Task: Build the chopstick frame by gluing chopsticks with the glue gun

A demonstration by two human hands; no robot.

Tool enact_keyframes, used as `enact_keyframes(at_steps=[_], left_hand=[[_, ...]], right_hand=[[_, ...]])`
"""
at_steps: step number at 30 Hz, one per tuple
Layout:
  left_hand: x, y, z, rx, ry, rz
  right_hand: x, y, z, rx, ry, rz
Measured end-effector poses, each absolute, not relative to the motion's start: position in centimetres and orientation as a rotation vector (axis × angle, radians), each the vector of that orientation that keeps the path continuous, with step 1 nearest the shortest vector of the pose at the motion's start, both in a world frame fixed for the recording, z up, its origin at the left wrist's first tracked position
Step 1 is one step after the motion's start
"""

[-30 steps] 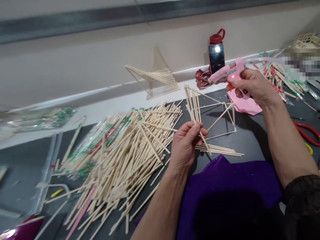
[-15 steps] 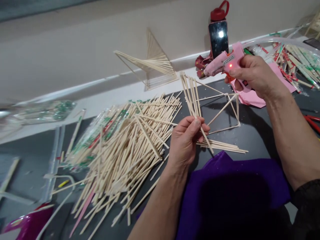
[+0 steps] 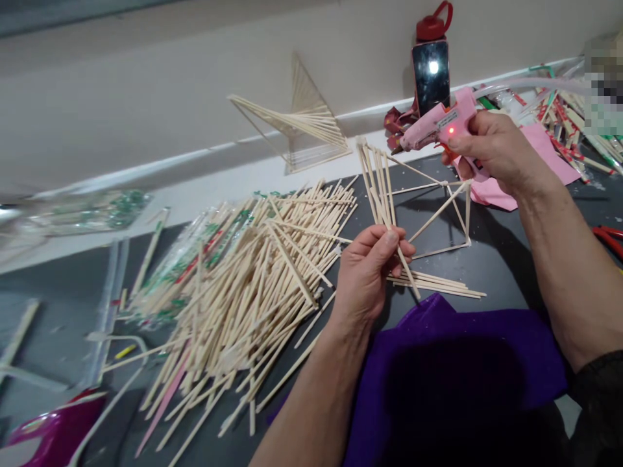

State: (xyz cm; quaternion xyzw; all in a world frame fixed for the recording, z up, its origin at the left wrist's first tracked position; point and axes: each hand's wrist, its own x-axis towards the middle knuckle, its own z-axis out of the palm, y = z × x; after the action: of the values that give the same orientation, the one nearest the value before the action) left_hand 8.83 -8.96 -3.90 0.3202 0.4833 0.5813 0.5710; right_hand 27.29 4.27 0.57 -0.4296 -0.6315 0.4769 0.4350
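My left hand [image 3: 372,266] pinches a thin wooden stick [image 3: 409,275], which slants up across a row of sticks on a frame of wooden sticks [image 3: 440,211]. The frame stands on the table just beyond that hand. In my right hand [image 3: 496,146] is a pink hot glue gun [image 3: 435,126] with a red light lit on its side. Its nozzle points left and down, apart from the frame and above its top edge. Several loose sticks [image 3: 442,284] lie side by side under my left hand. The frame's near left part is hidden behind my fingers.
A big heap of wooden sticks [image 3: 243,285] lies to the left. Against the wall stands a finished-looking stick structure [image 3: 311,123]. A phone [image 3: 431,76] leans on a red-capped bottle [image 3: 433,24]. Purple cloth [image 3: 472,324] lies in front, and red-handled pliers [image 3: 608,239] at right.
The whole view has shifted slightly, so most things appear a little further right. The glue gun's nozzle sits slightly lower. Both hands keep the same grip.
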Motion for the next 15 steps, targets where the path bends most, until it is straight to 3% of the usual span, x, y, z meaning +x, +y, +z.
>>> enact_keyframes(at_steps=[15], left_hand=[[8.84, -9.02, -4.01, 0.731, 1.120, 1.343]], right_hand=[[26.86, 3.83, 1.14, -1.150, -1.559, 1.185]])
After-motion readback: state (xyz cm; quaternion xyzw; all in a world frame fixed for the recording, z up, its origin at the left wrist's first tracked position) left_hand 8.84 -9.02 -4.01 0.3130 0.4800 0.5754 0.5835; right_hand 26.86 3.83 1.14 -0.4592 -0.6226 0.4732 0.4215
